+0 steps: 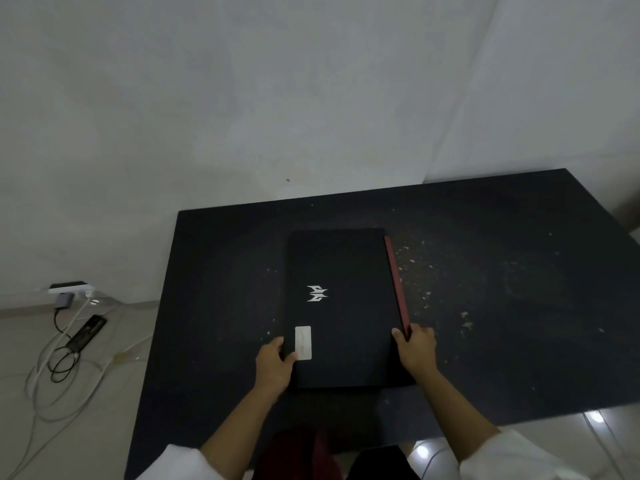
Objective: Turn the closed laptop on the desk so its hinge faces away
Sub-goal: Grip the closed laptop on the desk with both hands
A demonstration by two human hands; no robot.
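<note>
One closed black laptop (341,306) with a silver angular emblem on its lid lies flat near the middle of the dark speckled stone tabletop (502,341), its long sides running away from the person. A red strip (397,284) runs along its right long edge, facing right, not away. A pale rectangular sticker (303,342) sits on the lid near the front left corner, below the emblem.

Both hands grip the laptop at its near end. The left hand (275,367) is closed over the left edge, thumb lying on the lid just beside the sticker and the fingers curled under the side. The right hand (415,349) clasps the right edge at the near end of the red strip, thumb on the lid and the fingers wrapped around the red edge. White sleeves (512,455) cover both forearms near the bottom of the view.

Pale crumbs and flecks (464,318) are scattered over the tabletop to the right of the laptop. Plain grey walls (242,98) rise behind the tabletop. On the floor to the left lie a white power strip (71,290) against the wall, a black rectangular adapter (86,333), and a tangle of black and white cables (62,372).
</note>
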